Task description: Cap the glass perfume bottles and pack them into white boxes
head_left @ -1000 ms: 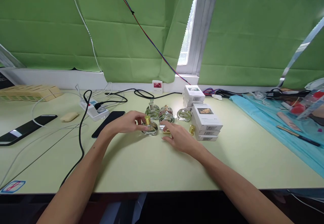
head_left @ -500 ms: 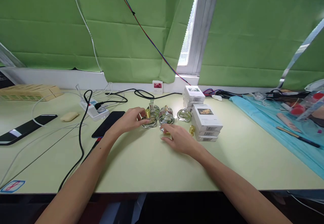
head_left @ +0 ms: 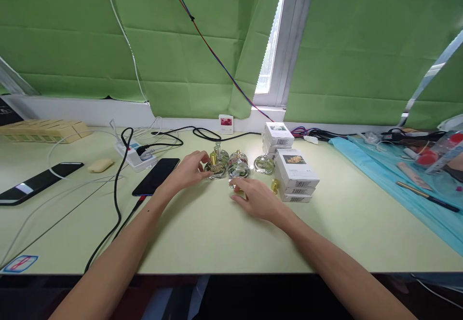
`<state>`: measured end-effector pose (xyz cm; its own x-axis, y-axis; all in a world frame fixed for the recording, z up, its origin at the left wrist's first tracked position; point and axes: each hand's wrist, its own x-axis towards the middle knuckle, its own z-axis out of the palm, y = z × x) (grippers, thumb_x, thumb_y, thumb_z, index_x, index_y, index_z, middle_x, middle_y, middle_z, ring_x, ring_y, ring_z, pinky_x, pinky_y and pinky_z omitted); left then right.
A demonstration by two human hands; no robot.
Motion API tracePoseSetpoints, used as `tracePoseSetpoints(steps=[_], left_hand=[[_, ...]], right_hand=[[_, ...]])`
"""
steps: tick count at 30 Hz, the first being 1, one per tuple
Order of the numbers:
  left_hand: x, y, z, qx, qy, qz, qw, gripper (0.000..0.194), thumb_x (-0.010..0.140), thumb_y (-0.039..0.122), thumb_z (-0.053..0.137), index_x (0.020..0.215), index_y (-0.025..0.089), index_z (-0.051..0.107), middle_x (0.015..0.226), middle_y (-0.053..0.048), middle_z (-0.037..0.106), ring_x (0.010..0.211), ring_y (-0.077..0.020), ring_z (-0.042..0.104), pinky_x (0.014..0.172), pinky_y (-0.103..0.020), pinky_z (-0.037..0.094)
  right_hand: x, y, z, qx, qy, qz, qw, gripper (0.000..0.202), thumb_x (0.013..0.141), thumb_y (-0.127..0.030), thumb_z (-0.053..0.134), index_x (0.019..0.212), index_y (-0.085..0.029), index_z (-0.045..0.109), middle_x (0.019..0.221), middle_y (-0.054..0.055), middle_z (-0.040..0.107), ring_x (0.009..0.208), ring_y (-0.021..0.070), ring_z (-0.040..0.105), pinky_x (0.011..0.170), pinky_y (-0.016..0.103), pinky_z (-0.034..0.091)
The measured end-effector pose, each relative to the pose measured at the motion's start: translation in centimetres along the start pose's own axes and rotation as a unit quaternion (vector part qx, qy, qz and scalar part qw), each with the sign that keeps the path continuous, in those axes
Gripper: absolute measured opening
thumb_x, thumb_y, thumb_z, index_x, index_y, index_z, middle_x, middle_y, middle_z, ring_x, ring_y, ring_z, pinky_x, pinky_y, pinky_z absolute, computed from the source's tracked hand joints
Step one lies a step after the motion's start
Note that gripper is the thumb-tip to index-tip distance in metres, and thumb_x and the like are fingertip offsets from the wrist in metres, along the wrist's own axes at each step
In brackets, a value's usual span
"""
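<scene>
Left fingers (head_left: 202,175) half-curled against gold-capped bottle (head_left: 218,170), grip unclear, right fingers (head_left: 240,183) bent, partly hiding 1 clear item (head_left: 232,183), hold unclear

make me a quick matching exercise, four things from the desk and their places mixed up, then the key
1. clear oval glass bottle with tall gold top
2. flat black rectangular phone
3. small shiny gold piece
4. slim gold-and-black pen-like stick

A. on the light blue plastic sheet
B. at the fingertips of the left hand
C. close beside the near stack of white boxes
D. meeting a red-tipped black cable

Pairs: 1-B, 2-D, 3-C, 4-A
</scene>
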<state>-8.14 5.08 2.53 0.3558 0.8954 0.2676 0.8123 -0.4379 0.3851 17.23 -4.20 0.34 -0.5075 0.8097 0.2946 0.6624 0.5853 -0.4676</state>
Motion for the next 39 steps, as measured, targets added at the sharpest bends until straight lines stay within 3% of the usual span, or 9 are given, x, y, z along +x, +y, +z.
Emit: tracePoseSetpoints(steps=[15, 39], left_hand=[[0.1, 0.3, 0.8, -0.011, 0.023, -0.009, 1.0, 0.034, 0.071, 0.039, 0.071, 0.092, 0.022, 0.051, 0.094, -0.005, 0.064, 0.074, -0.0204, 0.063, 0.066, -0.032, 0.048], [-0.1, 0.7, 1.5, 0.0, 0.045, -0.021, 0.999, 0.037, 0.078, 0.044, 0.072, 0.099, 0.021, 0.051, 0.101, -0.006, 0.063, 0.074, -0.0193, 0.063, 0.068, -0.033, 0.049]], right_hand=[[0.1, -0.2, -0.1, -0.003, -0.007, 0.004, 1.0, 0.023, 0.097, -0.021, 0.061, 0.12, -0.019, 0.061, 0.102, 0.007, 0.074, 0.076, 0.0165, 0.064, 0.069, 0.028, 0.039], [0.1, -0.2, 0.0, -0.011, -0.011, -0.003, 1.0, 0.02, 0.098, -0.021, 0.058, 0.118, -0.02, 0.062, 0.101, 0.007, 0.075, 0.09, 0.0211, 0.067, 0.073, 0.03, 0.04]])
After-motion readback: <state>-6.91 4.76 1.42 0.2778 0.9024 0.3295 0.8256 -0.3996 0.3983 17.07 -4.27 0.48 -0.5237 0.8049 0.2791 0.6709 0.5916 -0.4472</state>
